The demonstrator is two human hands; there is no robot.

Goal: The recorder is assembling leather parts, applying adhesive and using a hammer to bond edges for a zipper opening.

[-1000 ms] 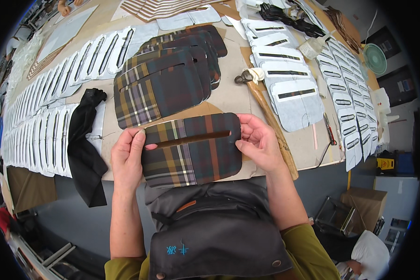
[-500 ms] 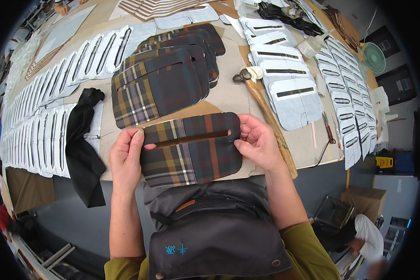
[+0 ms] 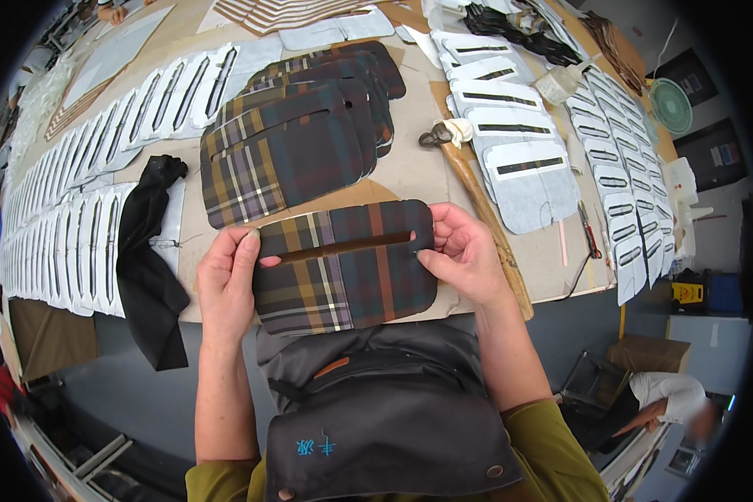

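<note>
Between my hands, above the table's near edge, is a dark plaid fabric panel (image 3: 376,289) with rounded corners and a long slot cut through it. My left hand (image 3: 228,276) grips its left end, thumb on top, and a fingertip shows through the slot. At the right end my right hand (image 3: 468,255) pinches the panel beside the slot, with a bit of fingertip showing there. Just beyond lies an overlapping pile of similar slotted plaid panels (image 3: 309,155). To the right of my right hand rests a hammer (image 3: 477,197) with a wooden handle and white cloth at its head.
White slotted pieces (image 3: 527,197) overlap in a row at right, others (image 3: 54,243) at left. A black cloth (image 3: 152,268) hangs over the near edge. A bottle (image 3: 558,82), scissors (image 3: 588,230) and black fabric (image 3: 510,29) lie at right. Another person (image 3: 661,397) is at lower right.
My hands and the held panel stay almost in place. The person at lower right has shifted position, moving rightward and upward in view.
</note>
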